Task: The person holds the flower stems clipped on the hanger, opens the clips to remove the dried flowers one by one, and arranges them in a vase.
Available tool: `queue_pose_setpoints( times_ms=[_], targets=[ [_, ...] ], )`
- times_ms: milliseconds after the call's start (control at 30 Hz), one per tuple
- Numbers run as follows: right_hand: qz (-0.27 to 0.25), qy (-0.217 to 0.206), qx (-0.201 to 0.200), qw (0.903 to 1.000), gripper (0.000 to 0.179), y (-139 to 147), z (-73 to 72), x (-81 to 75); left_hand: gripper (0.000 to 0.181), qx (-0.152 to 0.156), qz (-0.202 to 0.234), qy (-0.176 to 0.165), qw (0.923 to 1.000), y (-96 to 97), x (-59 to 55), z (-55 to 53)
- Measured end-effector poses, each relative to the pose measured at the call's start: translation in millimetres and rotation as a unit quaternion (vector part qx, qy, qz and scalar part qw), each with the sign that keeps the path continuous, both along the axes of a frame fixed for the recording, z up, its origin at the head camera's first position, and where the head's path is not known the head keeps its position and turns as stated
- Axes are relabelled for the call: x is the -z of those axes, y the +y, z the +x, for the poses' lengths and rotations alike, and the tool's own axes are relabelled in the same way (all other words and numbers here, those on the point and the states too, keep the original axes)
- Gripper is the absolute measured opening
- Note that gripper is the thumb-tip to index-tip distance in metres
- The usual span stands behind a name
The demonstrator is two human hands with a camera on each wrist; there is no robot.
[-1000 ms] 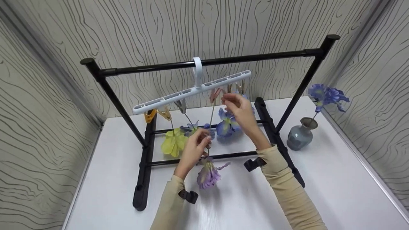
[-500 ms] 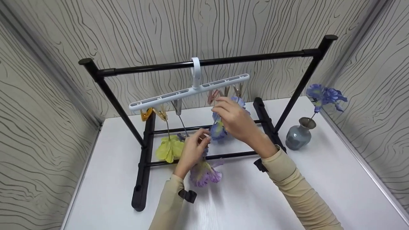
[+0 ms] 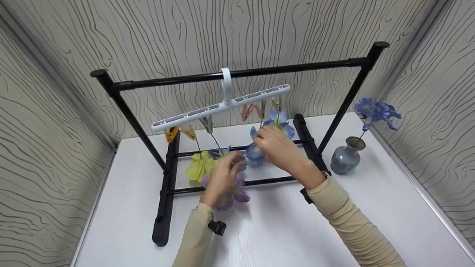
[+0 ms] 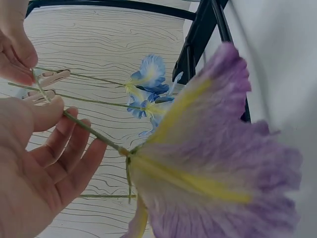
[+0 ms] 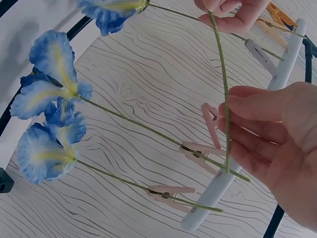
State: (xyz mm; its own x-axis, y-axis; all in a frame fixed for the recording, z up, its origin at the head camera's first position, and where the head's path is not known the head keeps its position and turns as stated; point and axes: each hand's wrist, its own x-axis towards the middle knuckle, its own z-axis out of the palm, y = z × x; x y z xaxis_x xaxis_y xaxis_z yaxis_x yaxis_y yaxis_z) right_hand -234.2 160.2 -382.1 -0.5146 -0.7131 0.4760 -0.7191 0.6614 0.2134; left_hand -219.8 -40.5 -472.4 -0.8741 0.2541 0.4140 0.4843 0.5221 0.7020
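My left hand (image 3: 222,174) pinches the green stem of a purple iris (image 4: 223,158) near the middle. The flower head hangs below that hand, partly hidden by it in the head view. My right hand (image 3: 280,150) pinches the stem (image 5: 222,64) toward its other end, fingertips and thumb together in the right wrist view. Above the hands hangs a white clip hanger (image 3: 222,107). Its pink clothespin (image 3: 248,112) holds no stem. Beside it, two clothespins (image 5: 200,153) grip the stems of blue irises (image 5: 52,79), just behind my right hand.
The hanger hooks over a black rack's top bar (image 3: 297,68). A yellow flower (image 3: 199,167) and another blue iris hang at left. An orange clothespin (image 3: 171,134) is at the hanger's left end. A grey vase (image 3: 346,159) with a blue flower stands right.
The purple iris stem has come away from the pink clothespin. My right hand has moved down from the clothespin, and the flower head has swung left. The hanger has shifted slightly.
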Motion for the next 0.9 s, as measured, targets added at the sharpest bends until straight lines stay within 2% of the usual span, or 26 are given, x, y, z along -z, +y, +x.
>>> queue_pose_setpoints(
  times_ms=[100,267,367,533,667,900],
  targets=[
    [0.018,-0.012,0.019,0.9996,0.027,0,3.1,-0.7,0.006,-0.015,-0.027,0.028,0.9991,1.6,0.8,0.7],
    [0.039,-0.061,0.044,0.9964,0.020,-1,7.6,0.0,0.004,-0.048,-0.073,0.067,0.9940,3.3,2.6,2.6],
    [0.051,-0.091,0.052,0.9933,0.019,-3,8.6,3.7,0.005,-0.056,-0.093,0.084,0.9906,4.2,3.4,3.2],
    [0.051,-0.128,0.045,0.9895,0.026,-4,8.5,12.5,0.004,-0.057,-0.124,0.087,0.9868,4.5,4.2,3.5],
    [0.049,-0.133,0.039,0.9892,0.036,-4,7.6,17.1,0.005,-0.059,-0.133,0.078,0.9863,4.0,4.7,3.6],
    [0.052,-0.138,0.040,0.9882,0.039,1,6.2,24.1,0.006,-0.064,-0.142,0.109,0.9816,4.5,3.0,4.9]
  ],
)
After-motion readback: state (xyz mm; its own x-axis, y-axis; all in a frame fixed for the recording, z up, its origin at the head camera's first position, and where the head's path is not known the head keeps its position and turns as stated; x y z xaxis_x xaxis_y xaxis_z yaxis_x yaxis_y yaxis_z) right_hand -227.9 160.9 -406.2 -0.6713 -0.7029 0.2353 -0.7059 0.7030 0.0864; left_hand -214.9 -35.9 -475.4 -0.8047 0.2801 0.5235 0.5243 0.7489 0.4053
